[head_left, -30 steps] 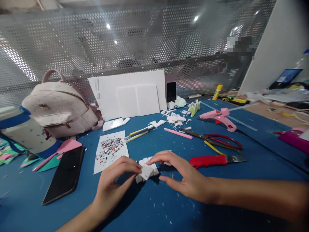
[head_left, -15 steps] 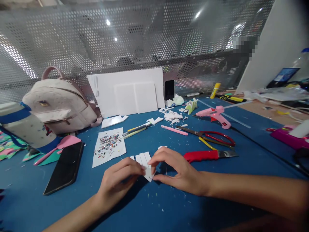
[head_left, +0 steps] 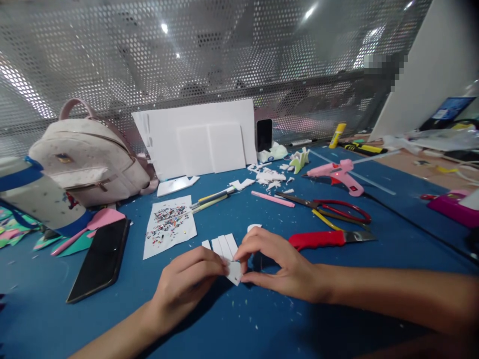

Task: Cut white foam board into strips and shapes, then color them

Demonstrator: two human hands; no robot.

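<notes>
A small white board piece [head_left: 234, 274] with a dark speck near its lower corner is held low over the blue table between my two hands. My left hand [head_left: 189, 279] pinches its left edge with closed fingers. On the other side, my right hand [head_left: 275, 264] has the thumb and fingertips curled around its right edge. Just behind the piece lie several narrow white strips [head_left: 224, 245], partly hidden by my fingers. Another white scrap [head_left: 254, 228] shows beyond my right hand. A red-handled knife [head_left: 318, 240] rests to the right of that hand.
Scissors [head_left: 329, 209], a pink glue gun [head_left: 339, 174], a pink pen [head_left: 273, 199] and white scraps [head_left: 270, 177] lie behind. At left are a phone [head_left: 101, 259], a paper sheet [head_left: 168, 242] with colourful bits, a bottle [head_left: 48, 199] and a backpack [head_left: 93, 164]. White boards [head_left: 160, 144] lean at the back.
The view has shifted slightly. Both hands keep nearly the same grip on the white piece, and its lower part shows a little more between them.
</notes>
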